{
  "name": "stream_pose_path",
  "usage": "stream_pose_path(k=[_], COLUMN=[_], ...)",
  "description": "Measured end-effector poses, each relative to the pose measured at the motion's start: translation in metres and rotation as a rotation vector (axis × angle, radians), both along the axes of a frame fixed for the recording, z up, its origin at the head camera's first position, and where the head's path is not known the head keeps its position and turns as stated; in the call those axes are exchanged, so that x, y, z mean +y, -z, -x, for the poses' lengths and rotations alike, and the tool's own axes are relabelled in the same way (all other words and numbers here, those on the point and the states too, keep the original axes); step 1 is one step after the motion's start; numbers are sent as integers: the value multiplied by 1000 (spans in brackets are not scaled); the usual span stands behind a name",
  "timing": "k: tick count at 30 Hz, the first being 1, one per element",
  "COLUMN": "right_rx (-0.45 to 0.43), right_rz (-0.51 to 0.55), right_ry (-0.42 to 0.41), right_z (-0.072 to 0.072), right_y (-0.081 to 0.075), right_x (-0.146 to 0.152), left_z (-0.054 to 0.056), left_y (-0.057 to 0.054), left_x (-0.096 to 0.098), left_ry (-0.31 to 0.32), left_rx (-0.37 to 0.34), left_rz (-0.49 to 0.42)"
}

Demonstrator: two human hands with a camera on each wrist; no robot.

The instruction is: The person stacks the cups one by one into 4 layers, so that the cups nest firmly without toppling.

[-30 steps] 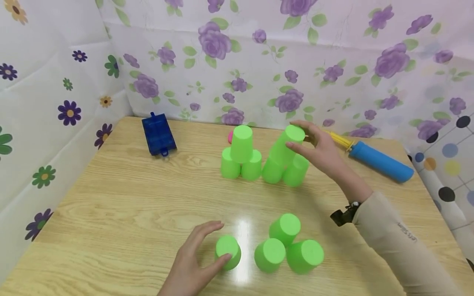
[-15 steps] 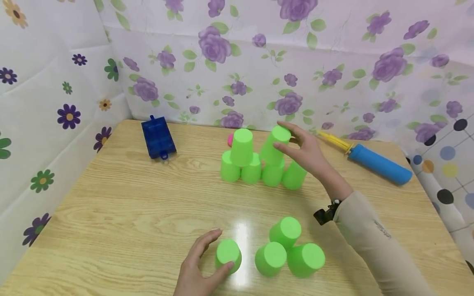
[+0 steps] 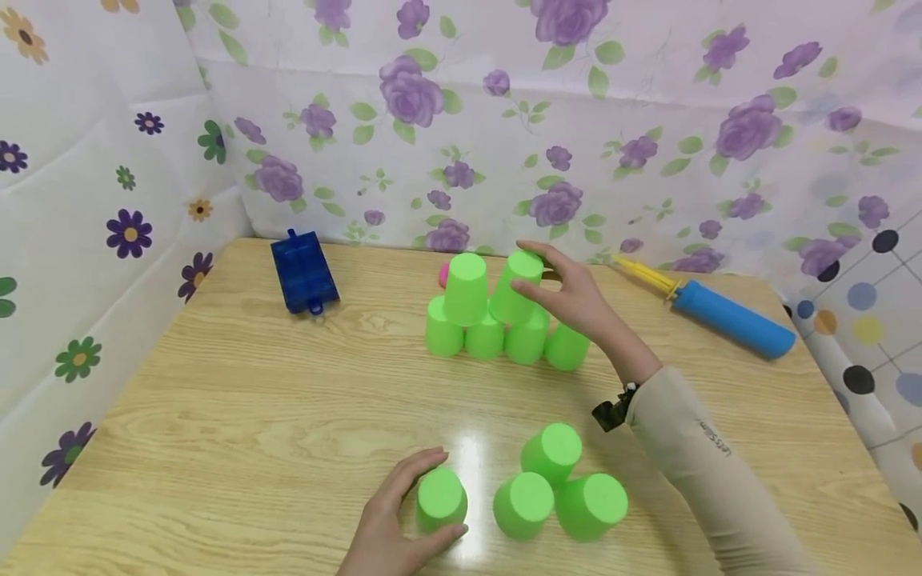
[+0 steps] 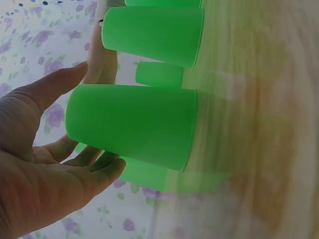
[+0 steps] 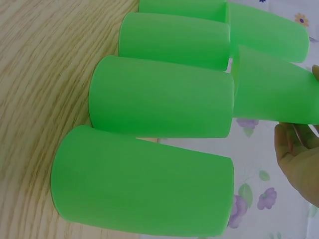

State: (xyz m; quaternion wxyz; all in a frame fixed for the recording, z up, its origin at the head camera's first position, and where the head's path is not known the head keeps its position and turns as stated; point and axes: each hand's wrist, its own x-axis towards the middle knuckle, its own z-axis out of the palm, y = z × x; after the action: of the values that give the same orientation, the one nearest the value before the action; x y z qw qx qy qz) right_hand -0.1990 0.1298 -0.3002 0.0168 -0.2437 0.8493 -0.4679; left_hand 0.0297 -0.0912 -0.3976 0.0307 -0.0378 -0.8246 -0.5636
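Green cup [image 3: 513, 298] tilts, clasped by outstretched right grip [image 3: 574, 298]; relaxed left grip [image 3: 392, 516] brackets another [image 3: 440, 500].

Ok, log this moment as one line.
right hand: grips upper-right cup | left hand: loosely around front-left cup | other front cups: three | back base row: four

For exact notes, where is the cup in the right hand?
In the head view, this cup is above the four-cup row, just right of the other upper cup.
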Motion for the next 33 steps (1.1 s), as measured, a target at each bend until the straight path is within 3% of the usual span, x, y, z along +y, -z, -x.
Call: stream_pose_path(k=[10, 14, 22, 28, 33], right_rx=[-40, -36, 16, 38, 137], right_rz=[9, 8, -68, -74, -12], right_ry=[-15, -27, -19, 24, 52], right_z=[-2, -3, -10, -22, -34], right_y=[0, 0, 2, 8, 24], right_x=[-1, 0, 13, 38, 61], left_z=[2, 1, 1, -1, -4], left_y=[0, -1, 3, 3, -2], left_x=[1, -1, -3, -2, -2], left_ry=[14, 47, 116, 75, -5], left_rx=[-142, -188, -214, -148, 39], left_rz=[5, -46, -172, -106, 8])
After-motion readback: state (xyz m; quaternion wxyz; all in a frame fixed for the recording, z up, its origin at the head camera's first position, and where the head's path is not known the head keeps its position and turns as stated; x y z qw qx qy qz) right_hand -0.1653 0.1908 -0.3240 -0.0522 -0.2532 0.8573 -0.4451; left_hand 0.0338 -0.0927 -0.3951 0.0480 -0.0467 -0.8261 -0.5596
